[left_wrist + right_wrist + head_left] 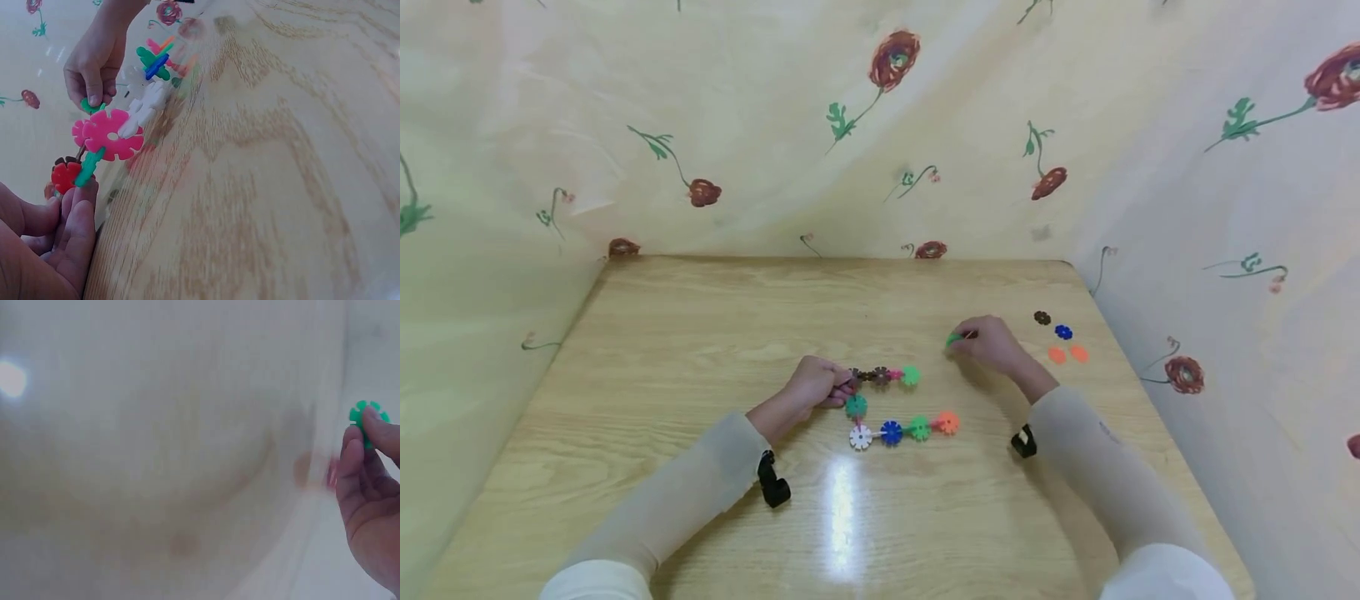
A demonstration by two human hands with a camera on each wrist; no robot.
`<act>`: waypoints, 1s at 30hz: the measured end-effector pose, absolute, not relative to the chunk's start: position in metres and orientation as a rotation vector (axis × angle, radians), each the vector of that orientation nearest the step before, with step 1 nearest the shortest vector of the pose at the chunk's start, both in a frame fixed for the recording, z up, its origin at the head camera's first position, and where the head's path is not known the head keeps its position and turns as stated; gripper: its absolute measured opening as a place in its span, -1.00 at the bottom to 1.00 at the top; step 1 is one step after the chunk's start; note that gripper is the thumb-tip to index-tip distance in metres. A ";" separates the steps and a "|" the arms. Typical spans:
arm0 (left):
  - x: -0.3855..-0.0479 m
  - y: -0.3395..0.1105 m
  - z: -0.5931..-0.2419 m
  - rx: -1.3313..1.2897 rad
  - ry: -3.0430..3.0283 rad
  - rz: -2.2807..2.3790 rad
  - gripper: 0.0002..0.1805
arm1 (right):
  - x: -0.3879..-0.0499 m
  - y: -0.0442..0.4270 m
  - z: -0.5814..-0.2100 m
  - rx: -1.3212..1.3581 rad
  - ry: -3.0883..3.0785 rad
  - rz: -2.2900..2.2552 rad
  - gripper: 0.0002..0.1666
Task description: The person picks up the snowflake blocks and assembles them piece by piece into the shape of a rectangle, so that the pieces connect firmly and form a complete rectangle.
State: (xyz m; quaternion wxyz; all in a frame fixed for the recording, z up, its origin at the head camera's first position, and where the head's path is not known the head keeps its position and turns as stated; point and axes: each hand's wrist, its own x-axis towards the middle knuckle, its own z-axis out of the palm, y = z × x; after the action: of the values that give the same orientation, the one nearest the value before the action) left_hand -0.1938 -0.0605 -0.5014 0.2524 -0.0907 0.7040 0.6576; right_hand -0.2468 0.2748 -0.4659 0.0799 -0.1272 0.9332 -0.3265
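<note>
Left hand [808, 387] grips chain [891, 432], partly covering one corner; right hand [992, 343] pinches green disc [953, 339]. Loose discs [1063, 332] farther right.

Counter [700, 321]: pale, wood-look top, wavy grain; far right corner rounded. Bright streak of reflected light [841, 521] on near half. Floral sheeting [767, 75] behind and both sides, cream, greyer at right. Printed red blooms [895, 60], green stems [861, 117]; some blooms hang downward.

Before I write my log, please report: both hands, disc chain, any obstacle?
Left hand grips notched-disc chain. Right hand pinches green notched disc, apart from chain. No obstacle visible between.
</note>
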 end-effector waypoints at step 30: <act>-0.192 -0.062 -0.499 -0.217 1.912 1.804 -0.80 | -0.200 0.232 -0.478 -0.661 2.824 -0.945 -0.91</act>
State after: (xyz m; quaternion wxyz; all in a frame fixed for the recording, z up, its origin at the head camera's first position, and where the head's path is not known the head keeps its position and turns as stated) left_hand -0.1924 -0.0621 -0.4986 0.2494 -0.0797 0.7020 0.6623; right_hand -0.1997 0.2321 -0.4781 0.0454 -0.2164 0.9248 -0.3095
